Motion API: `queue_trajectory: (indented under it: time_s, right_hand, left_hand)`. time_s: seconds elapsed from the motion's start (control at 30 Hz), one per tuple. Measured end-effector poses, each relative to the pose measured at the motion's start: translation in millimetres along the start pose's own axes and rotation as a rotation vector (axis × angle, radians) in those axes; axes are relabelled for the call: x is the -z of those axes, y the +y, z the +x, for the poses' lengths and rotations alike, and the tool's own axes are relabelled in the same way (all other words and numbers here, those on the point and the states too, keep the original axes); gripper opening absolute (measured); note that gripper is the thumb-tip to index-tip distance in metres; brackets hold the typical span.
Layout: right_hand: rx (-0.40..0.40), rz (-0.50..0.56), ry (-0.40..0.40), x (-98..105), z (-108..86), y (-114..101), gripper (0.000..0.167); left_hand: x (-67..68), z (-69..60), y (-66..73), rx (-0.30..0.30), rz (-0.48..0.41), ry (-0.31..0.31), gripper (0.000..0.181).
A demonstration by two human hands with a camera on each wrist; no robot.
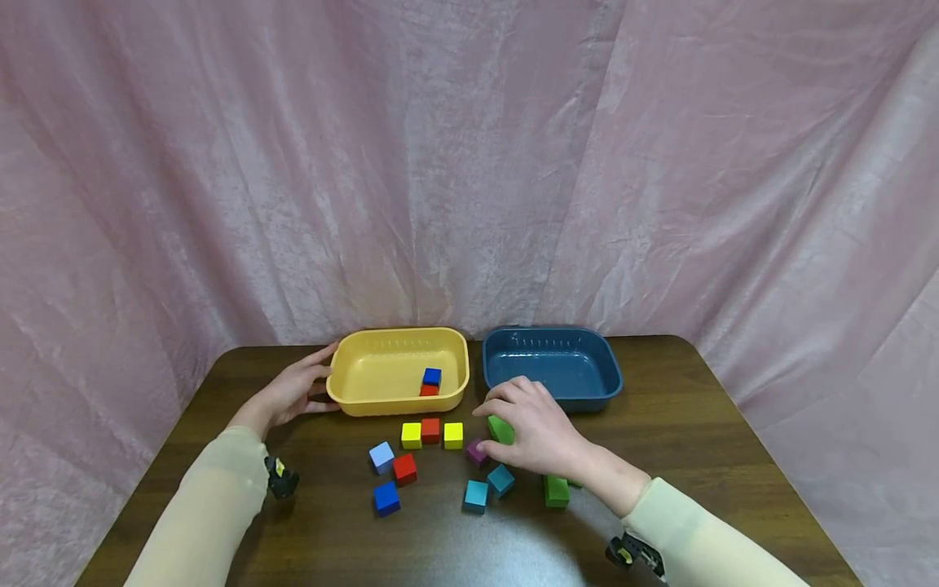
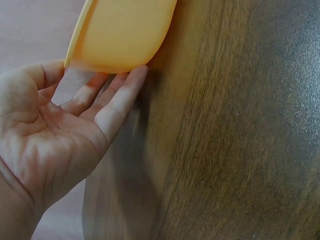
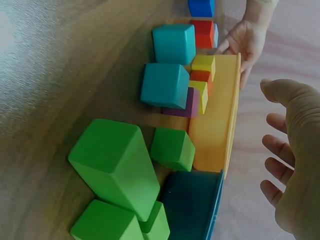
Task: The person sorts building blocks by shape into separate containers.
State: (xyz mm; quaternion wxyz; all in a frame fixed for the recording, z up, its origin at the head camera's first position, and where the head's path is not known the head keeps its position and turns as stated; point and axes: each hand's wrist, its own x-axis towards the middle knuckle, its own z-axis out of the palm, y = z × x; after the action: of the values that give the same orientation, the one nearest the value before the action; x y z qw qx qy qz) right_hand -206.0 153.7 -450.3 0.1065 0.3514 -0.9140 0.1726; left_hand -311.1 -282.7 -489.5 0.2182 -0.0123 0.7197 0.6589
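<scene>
My left hand [image 1: 292, 391] touches the left end of the yellow basket [image 1: 396, 406], its thumb by the rim and its fairly straight fingers against the wall in the left wrist view. Inside that basket lie a blue block [image 1: 432, 377] and a red block [image 1: 429, 390]. Over the table, my right hand [image 1: 539, 432] hovers with spread, slightly bent fingers and nothing held. Below its thumb and fingers are a purple block [image 1: 474, 452] and a green block [image 1: 501, 429]. In the right wrist view both blocks stand apart from the hand [image 3: 305, 155].
The blue basket [image 1: 614, 385] stands right of the yellow one. Yellow blocks [image 1: 453, 436] flank a red block [image 1: 430, 430] in front. Light blue [image 1: 381, 457], red [image 1: 404, 470] and blue [image 1: 386, 499] blocks lie left; teal [image 1: 475, 496] and green [image 1: 556, 492] blocks lie nearer.
</scene>
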Motion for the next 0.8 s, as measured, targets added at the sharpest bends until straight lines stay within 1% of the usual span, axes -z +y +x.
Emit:
queue_trajectory:
  time_s: [0.17,0.23,0.37,0.5,0.67,0.8]
  right_hand:
    - [0.023,0.011,-0.013,-4,-7.4,-3,0.039]
    - [0.044,0.007,-0.016,-8,-10.7,-4,0.040]
    - [0.085,-0.013,-0.030,-16,-17.5,-6,0.039]
    - [0.115,-0.035,-0.057,-23,-23.2,-7,0.040]
    - [0.126,-0.035,-0.100,-31,-30.2,-10,0.040]
    - [0.124,-0.041,-0.104,-35,-33.2,-12,0.038]
  left_hand:
    - [-0.5,0.2,-0.3,-0.008,0.007,-0.008,0.065]
    - [-0.2,0.1,-0.4,-0.014,0.009,-0.014,0.065]
    - [0.5,-0.3,-0.8,-0.027,0.009,-0.028,0.065]
    - [0.6,0.7,-1.6,-0.025,0.004,-0.021,0.065]
    - [0.7,1.1,-2.6,-0.022,0.003,-0.019,0.065]
    - [1.4,0.3,-2.4,-0.026,0.002,-0.019,0.065]
